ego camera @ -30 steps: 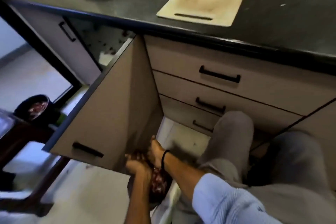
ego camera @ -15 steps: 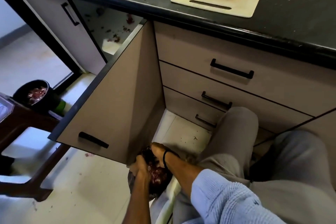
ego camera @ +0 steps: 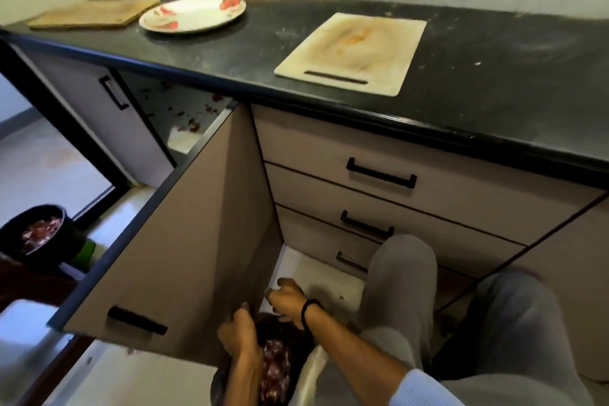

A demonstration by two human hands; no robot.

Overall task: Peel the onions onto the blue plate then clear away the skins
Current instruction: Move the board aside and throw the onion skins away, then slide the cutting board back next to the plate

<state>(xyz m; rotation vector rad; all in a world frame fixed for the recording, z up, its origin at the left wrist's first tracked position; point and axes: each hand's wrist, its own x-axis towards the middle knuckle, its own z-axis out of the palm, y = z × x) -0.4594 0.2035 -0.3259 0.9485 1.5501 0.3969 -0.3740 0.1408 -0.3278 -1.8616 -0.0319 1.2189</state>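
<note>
1. Fingers of the left hand (ego camera: 240, 330) are curled over the rim of a dark container (ego camera: 217, 384) held low near the floor. The rim seems to be gripped, though blur leaves this short of certain.
2. The right hand (ego camera: 286, 299), ringed at the wrist by a black band (ego camera: 309, 310), is held just beyond the left hand, above the far side of the container. Its fingers are bent inward, but it cannot be told whether anything is pinched in them.
3. Reddish-purple onion skins (ego camera: 275, 369) are heaped inside the container, between the two forearms.
4. An open cabinet door (ego camera: 184, 241) with a black handle (ego camera: 136, 320) is swung out just left of both hands, and its lower corner is close beside the left hand.
5. Grey-trousered knees (ego camera: 402, 267) are bent to the right of the hands, in front of a stack of drawers (ego camera: 379, 155).
6. On the black countertop (ego camera: 230, 53) above, a white cutting board (ego camera: 356, 49) is laid near the front edge. Farther left, a white plate (ego camera: 194, 13) with a red pattern is set just beside a wooden board (ego camera: 95, 13).
7. A black bowl (ego camera: 36, 234) holding more reddish scraps is seen at the far left, well apart from the hands.
</note>
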